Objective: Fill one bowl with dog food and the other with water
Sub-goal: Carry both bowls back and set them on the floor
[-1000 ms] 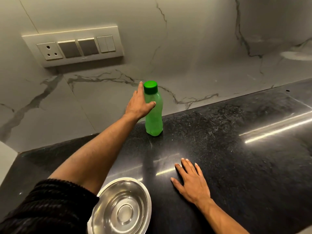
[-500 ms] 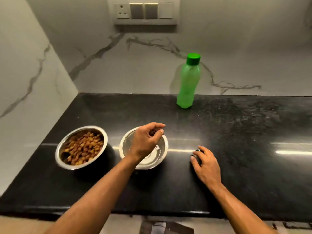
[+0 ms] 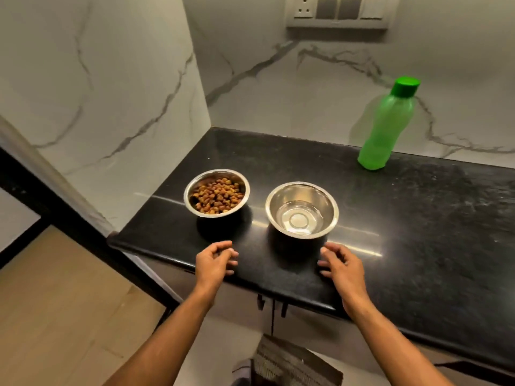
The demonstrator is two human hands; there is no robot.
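Hovering over the near edge of the black stone bench (image 3: 418, 232), both hands now hold nothing. Half a second ago the left hand (image 3: 213, 264) was above the round steel bowl of water (image 3: 302, 209); it has drawn back, fingers loosely curled, in front of the round steel bowl of brown dog food (image 3: 216, 193). The right hand (image 3: 344, 270), fingers relaxed, has moved in near the water bowl. The bowls stand side by side, apart. The capped green plastic bottle (image 3: 386, 128) stands upright by the marble wall (image 3: 278, 93).
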